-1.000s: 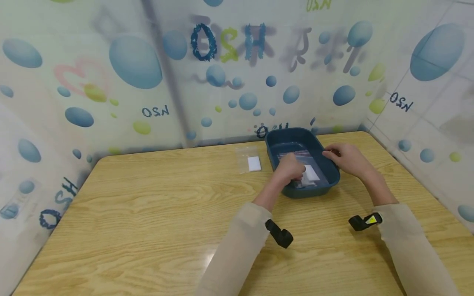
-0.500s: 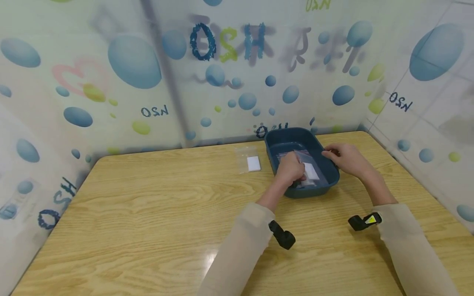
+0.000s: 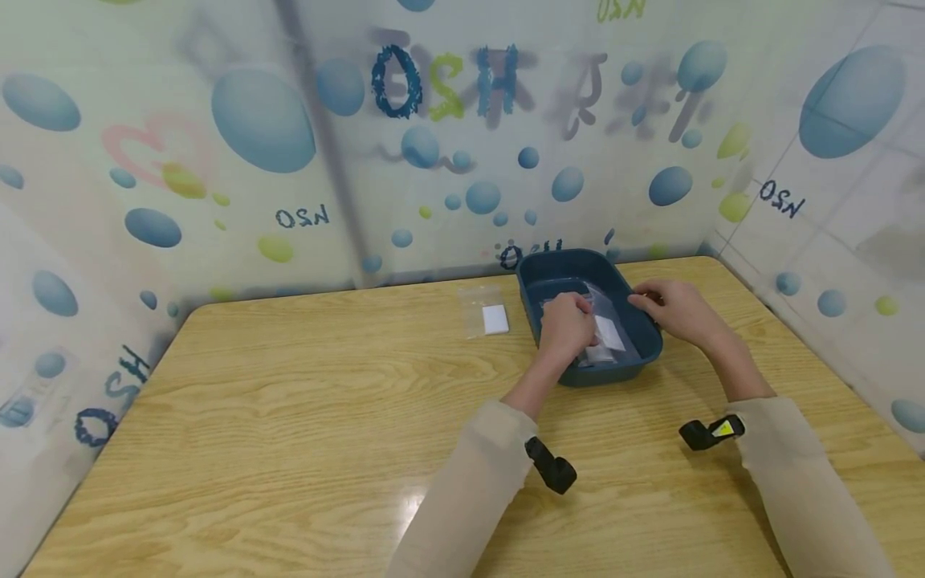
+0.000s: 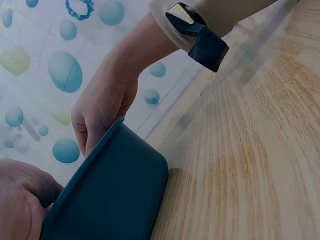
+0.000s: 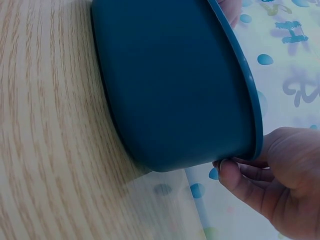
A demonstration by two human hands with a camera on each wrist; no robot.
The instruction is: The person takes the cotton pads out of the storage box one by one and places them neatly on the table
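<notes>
In the head view a dark blue plastic bin [image 3: 621,371] stands at the right of the table. My left hand [image 3: 566,325] reaches down inside it with curled fingers, pinching a clear zip bag [image 3: 605,309]; the fingertips are partly hidden. A white card [image 3: 609,332] shows in the bin among the clear bags. My right hand [image 3: 675,309] grips the bin's right rim, its thumb outside the wall in the right wrist view. The bin wall [image 4: 115,185] hides the contents from the left wrist view.
Left of the bin, a clear zip bag [image 3: 474,309] with a white card [image 3: 495,319] inside lies flat on the wooden table [image 3: 289,417]. A patterned wall covering [image 3: 433,201] rises behind the table, close to the bin's far end.
My left hand has shifted slightly right and away from me inside the bin, its fingers turning upward. Clear bags beneath it have moved to the right. The right hand stays on the rim.
</notes>
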